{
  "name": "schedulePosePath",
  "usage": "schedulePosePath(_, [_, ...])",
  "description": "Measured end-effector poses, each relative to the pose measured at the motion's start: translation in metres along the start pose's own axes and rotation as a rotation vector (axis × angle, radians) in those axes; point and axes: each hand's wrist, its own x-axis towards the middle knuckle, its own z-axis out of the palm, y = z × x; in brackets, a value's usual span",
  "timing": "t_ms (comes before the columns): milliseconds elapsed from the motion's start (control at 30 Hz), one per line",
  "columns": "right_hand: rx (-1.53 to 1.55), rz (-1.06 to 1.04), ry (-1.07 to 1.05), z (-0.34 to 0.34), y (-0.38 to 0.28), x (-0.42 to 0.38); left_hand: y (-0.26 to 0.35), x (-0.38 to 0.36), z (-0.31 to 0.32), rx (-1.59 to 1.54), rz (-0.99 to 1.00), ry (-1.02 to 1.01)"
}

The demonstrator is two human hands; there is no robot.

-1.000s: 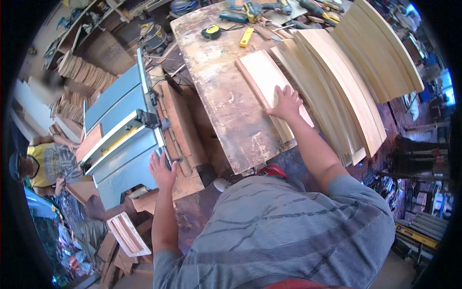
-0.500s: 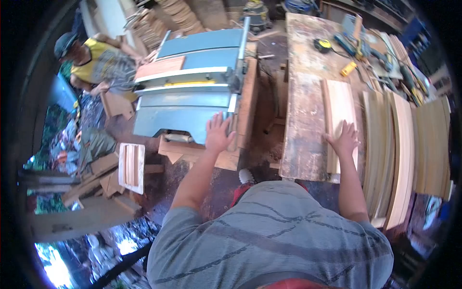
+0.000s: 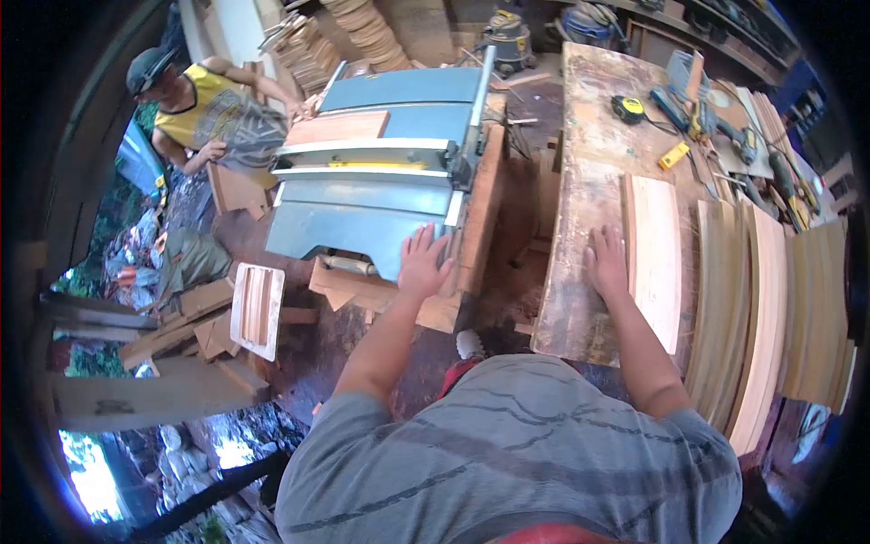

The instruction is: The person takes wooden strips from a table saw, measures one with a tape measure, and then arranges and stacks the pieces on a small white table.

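My left hand (image 3: 423, 263) rests with fingers spread on the front right corner of the blue-grey table saw (image 3: 353, 218). Its fence lies across the middle of the saw top. On the worn wooden workbench (image 3: 580, 199), my right hand (image 3: 608, 263) lies flat with its fingers extended, holding nothing. Just right of that hand is a pale board stack (image 3: 654, 263). At the far side of the saw, a co-worker (image 3: 217, 118) in a yellow top has a hand near a reddish board (image 3: 337, 129) lying behind the fence.
More long boards (image 3: 761, 317) stand along the bench's right side. A tape measure (image 3: 627, 110), a yellow tool (image 3: 673, 155) and power tools (image 3: 748, 145) lie farther back. A white-edged panel (image 3: 257, 310) and wood offcuts (image 3: 195, 317) are at left. A shop vacuum (image 3: 507, 41) stands behind.
My right hand has moved left, off the pale boards and onto the bench top. My left hand stays on the saw's corner. The view has shifted slightly.
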Motion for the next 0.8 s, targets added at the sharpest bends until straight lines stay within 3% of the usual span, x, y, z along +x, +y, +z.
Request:
schedulePosePath(167, [0.028,0.099,0.024,-0.001,0.004,0.004,-0.006,0.002,0.010,0.011,0.035,0.043])
schedulePosePath(400, [0.066,0.058,0.130,-0.002,0.006,0.005,-0.001,0.002,0.005,0.032,0.024,0.062])
schedulePosePath(600, [-0.038,0.096,0.189,0.002,0.044,0.006,0.001,0.002,0.002,-0.003,0.027,0.059])
schedulePosePath(800, [-0.047,0.143,0.132,0.001,0.042,0.007,0.000,0.002,0.004,0.030,0.036,0.071])
